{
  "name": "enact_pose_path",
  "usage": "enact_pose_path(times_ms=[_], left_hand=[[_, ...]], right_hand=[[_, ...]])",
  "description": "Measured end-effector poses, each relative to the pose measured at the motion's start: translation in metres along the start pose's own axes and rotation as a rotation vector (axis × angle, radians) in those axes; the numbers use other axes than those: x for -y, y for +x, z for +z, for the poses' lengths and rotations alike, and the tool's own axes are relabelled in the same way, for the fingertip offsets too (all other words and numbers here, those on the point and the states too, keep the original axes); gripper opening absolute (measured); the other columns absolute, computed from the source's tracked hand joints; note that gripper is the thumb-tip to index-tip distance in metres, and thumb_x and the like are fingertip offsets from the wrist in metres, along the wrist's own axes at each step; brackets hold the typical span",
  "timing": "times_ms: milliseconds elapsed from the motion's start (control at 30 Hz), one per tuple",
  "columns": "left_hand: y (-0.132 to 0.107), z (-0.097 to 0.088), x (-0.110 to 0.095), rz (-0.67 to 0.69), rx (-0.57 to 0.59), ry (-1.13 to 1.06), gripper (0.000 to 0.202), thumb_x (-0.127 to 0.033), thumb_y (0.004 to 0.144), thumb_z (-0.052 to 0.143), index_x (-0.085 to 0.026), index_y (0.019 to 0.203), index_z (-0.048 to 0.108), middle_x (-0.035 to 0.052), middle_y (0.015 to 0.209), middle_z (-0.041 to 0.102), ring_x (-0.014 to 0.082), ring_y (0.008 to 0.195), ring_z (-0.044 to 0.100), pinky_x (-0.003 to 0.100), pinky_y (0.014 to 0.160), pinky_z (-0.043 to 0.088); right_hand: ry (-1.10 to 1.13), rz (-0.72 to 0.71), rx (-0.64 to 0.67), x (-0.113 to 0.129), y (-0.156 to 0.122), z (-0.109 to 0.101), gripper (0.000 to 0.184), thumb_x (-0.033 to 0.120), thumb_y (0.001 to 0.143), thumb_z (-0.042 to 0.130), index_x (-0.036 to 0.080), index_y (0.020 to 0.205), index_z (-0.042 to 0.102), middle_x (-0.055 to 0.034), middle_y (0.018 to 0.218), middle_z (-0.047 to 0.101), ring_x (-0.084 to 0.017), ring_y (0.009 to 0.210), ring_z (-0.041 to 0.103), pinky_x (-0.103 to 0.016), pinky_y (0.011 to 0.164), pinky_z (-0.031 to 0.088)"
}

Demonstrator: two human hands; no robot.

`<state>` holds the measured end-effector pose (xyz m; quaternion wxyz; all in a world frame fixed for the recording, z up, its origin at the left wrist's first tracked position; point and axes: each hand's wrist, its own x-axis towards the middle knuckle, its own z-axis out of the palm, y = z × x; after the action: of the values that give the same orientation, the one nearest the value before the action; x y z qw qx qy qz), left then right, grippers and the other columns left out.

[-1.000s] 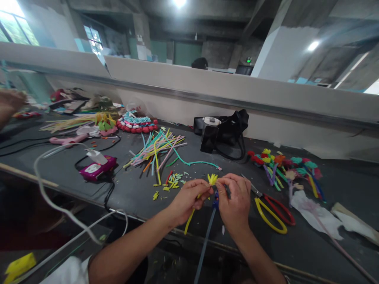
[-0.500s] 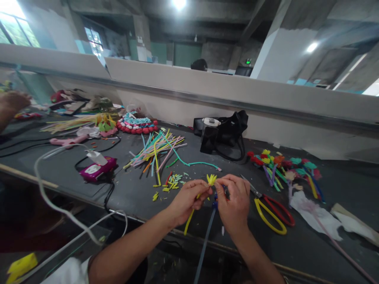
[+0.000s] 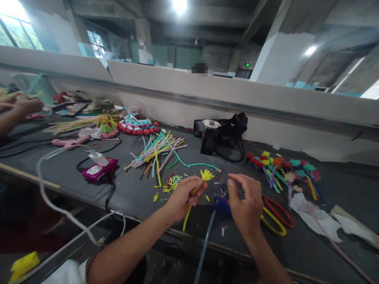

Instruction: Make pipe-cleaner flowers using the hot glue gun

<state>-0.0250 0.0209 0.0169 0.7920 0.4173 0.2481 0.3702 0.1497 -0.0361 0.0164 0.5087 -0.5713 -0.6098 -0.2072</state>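
My left hand (image 3: 189, 195) pinches a yellow pipe-cleaner flower (image 3: 206, 175) by its stem. The stem (image 3: 186, 219) hangs down below the fingers. My right hand (image 3: 245, 201) is apart from the flower, thumb and fingers spread with nothing between them. Just left of it lies a blue glue gun (image 3: 221, 203), partly hidden by the hand, with a long clear glue stick (image 3: 205, 244) running out toward the table's front edge. Scissors with red and yellow handles (image 3: 274, 223) lie under and right of my right hand, their blades hidden.
Short cut pieces (image 3: 174, 181) and a pile of colored pipe cleaners (image 3: 160, 150) lie left of centre. Finished flowers (image 3: 278, 161) are at right, a black strapped device (image 3: 222, 134) behind. A purple power socket (image 3: 99, 169) trails cables. Another person's hand (image 3: 28, 104) works at far left.
My right hand has let go of the yellow flower and moved right, its fingers opening. My left hand keeps the flower, which now tilts right. The glue gun shows more.
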Motion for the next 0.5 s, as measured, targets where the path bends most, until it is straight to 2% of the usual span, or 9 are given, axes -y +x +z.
enact_pose_path(times_ms=[100,267,400,500], left_hand=[[0.000,-0.002,-0.003,0.031,-0.048,-0.017,0.018,-0.032,0.076,0.066,-0.017,0.079,0.057,-0.0066,0.053,0.046,0.0018,0.037,0.022,0.018,0.038,0.010],[0.003,-0.003,-0.006,0.107,-0.097,-0.049,0.021,-0.032,0.075,0.070,-0.016,0.077,0.057,-0.0055,0.055,0.049,0.0021,0.038,0.027,0.018,0.038,0.013],[0.004,-0.004,-0.006,0.130,-0.084,-0.090,0.023,-0.032,0.075,0.072,-0.014,0.079,0.059,-0.0038,0.063,0.052,0.0018,0.041,0.033,0.018,0.039,0.017],[0.002,-0.007,-0.007,0.093,-0.062,-0.132,0.023,-0.031,0.075,0.072,-0.012,0.082,0.060,-0.0030,0.064,0.053,0.0019,0.041,0.035,0.018,0.039,0.019]], right_hand=[[-0.046,-0.004,0.084,-0.010,-0.006,0.003,0.012,0.024,0.091,0.055,0.020,0.097,0.063,-0.0062,0.094,0.066,-0.021,0.095,0.058,-0.039,0.089,0.044],[-0.132,-0.044,0.360,-0.014,-0.021,0.016,0.010,0.024,0.087,0.058,0.023,0.087,0.069,-0.0041,0.090,0.067,-0.021,0.089,0.057,-0.037,0.082,0.044],[-0.197,-0.061,0.445,-0.014,-0.026,0.017,0.008,0.024,0.083,0.061,0.024,0.083,0.068,-0.0032,0.085,0.068,-0.022,0.084,0.056,-0.035,0.074,0.042],[-0.257,-0.060,0.449,-0.021,-0.029,0.006,0.011,0.025,0.083,0.058,0.022,0.088,0.068,-0.0064,0.084,0.068,-0.024,0.081,0.056,-0.037,0.075,0.041]])
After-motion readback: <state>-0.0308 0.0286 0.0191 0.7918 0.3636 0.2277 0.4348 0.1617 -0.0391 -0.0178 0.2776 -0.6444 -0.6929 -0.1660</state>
